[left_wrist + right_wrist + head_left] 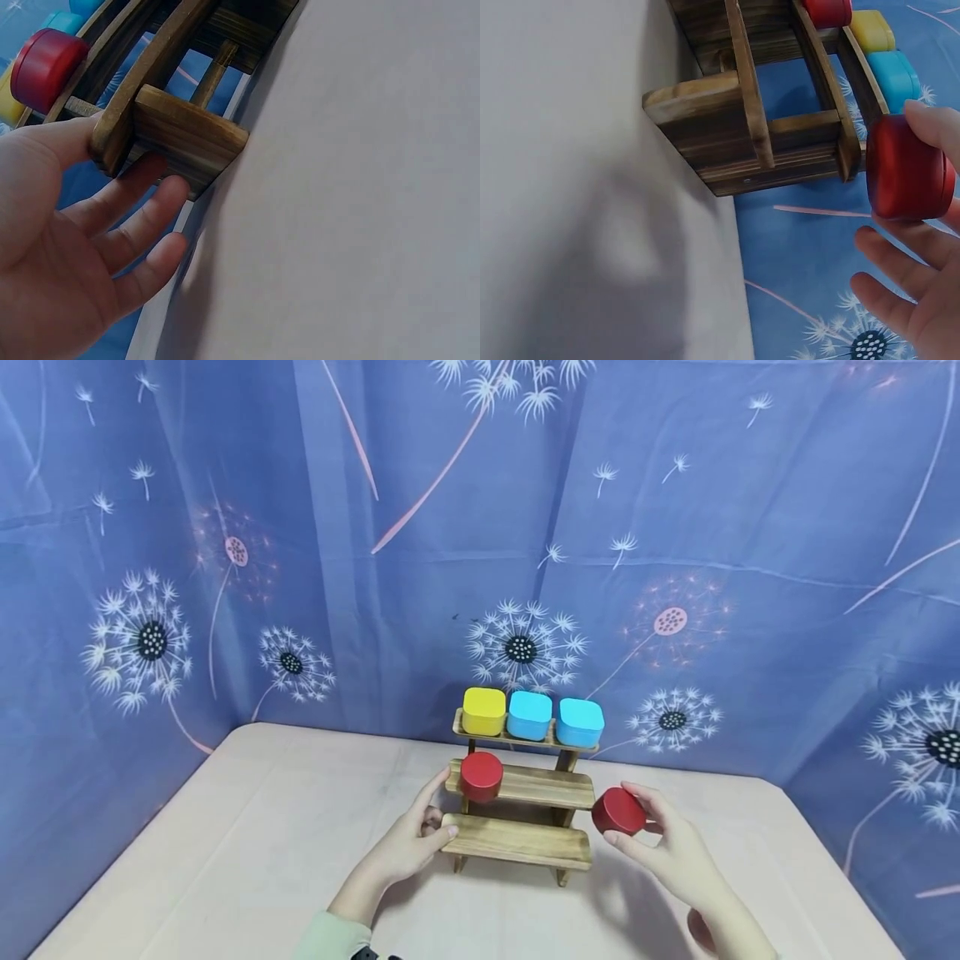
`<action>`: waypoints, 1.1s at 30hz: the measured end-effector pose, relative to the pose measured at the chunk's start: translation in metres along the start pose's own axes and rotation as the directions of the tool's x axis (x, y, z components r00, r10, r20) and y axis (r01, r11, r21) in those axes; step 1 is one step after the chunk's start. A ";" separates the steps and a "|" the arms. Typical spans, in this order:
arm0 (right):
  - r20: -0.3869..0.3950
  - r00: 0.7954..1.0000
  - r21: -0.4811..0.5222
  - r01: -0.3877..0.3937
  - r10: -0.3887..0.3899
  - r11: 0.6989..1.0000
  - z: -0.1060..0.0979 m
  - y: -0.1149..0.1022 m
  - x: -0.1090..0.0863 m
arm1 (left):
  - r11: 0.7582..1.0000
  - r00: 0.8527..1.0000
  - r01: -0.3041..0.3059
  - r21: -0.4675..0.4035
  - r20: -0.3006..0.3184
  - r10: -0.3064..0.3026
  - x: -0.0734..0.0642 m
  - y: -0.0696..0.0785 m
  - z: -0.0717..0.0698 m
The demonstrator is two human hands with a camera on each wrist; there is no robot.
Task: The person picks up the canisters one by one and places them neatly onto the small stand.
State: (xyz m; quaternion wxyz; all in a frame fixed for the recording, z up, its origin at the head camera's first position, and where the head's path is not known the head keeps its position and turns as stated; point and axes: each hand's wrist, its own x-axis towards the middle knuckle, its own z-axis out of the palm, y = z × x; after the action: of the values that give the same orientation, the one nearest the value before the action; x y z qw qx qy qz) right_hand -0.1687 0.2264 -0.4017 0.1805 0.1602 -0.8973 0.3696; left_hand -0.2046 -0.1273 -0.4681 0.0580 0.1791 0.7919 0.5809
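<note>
A three-tier wooden display rack (517,842) stands on the table. At its left end is my left hand (408,843), thumb on the bottom shelf's end and index finger reaching up to the middle shelf; in the left wrist view the other fingers curve beside the wooden side panel (187,139). My right hand (671,847) holds a red lidded tin (619,811) between thumb and fingers, just off the rack's right side. Another red tin (482,777) sits at the left of the middle shelf. A yellow tin (484,711) and two blue tins (529,715) line the top shelf.
A blue curtain (420,610) with dandelion prints hangs behind the rack and along both sides. The pale tabletop (247,852) spreads around the rack. Shadows of the right hand and its tin fall on the table beside the rack.
</note>
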 end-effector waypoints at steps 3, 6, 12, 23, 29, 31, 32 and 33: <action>-0.007 1.000 -0.010 0.004 -0.004 1.000 -0.001 -0.002 0.003 | 1.000 1.000 -0.002 -0.011 0.000 0.002 0.001 0.000 -0.001; -0.010 1.000 -0.010 0.012 -0.012 1.000 -0.001 -0.005 0.003 | 1.000 1.000 -0.001 -0.015 0.007 0.001 0.001 0.001 -0.001; -0.007 1.000 0.023 0.022 -0.022 0.999 0.002 -0.011 0.007 | 1.000 1.000 -0.009 -0.003 0.008 0.009 0.002 0.002 -0.001; 0.019 0.999 0.066 0.027 -0.029 0.997 0.016 -0.023 0.012 | 1.000 1.000 -0.002 -0.028 0.019 0.003 -0.002 0.001 -0.001; 0.042 0.999 0.035 0.012 -0.014 0.999 0.022 -0.031 0.022 | 1.000 1.000 -0.014 -0.020 0.017 0.014 0.001 0.001 -0.003; 0.056 0.998 0.038 0.017 -0.019 0.999 0.024 -0.034 0.024 | 1.000 1.000 -0.012 -0.019 0.016 0.012 0.001 0.001 -0.003; 0.063 0.998 0.040 0.016 -0.018 0.999 0.025 -0.035 0.025 | 1.000 1.000 -0.009 -0.023 0.020 0.010 0.001 0.001 -0.003; 0.068 0.998 0.045 0.012 -0.015 0.999 0.027 -0.036 0.025 | 1.000 1.000 -0.009 -0.021 0.022 0.009 0.001 0.001 -0.003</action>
State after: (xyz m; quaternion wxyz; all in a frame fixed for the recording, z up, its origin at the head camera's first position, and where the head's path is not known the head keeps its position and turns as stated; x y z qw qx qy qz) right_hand -0.1811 0.1786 -0.3866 0.1483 0.1829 -0.8934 0.3826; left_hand -0.2058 -0.1294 -0.4664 0.0660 0.1883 0.7843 0.5875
